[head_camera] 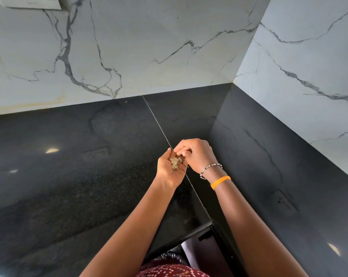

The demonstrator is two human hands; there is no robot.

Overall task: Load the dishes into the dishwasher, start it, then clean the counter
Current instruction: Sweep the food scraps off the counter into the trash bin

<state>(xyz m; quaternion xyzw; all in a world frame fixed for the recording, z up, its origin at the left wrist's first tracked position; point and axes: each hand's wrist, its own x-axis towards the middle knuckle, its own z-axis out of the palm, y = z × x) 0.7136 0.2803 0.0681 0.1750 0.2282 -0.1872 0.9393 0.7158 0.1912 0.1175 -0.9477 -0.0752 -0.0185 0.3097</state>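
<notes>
My left hand [169, 172] is cupped palm up above the black granite counter [69, 166], near its corner. A small heap of pale food scraps [175, 162] lies in that palm. Right beside it, my right hand [197, 154] has its fingers curled and their tips meet at the scraps. On the right wrist are a bead bracelet and an orange band. Whether the right fingers pinch a crumb is hidden.
White marble-look wall [149, 47] rises behind the counter, and a black side panel [269, 166] stands to the right. A thin seam [159, 124] runs across the counter. A white switch plate [31, 3] sits top left. Below the counter edge lies a dark gap [199, 248].
</notes>
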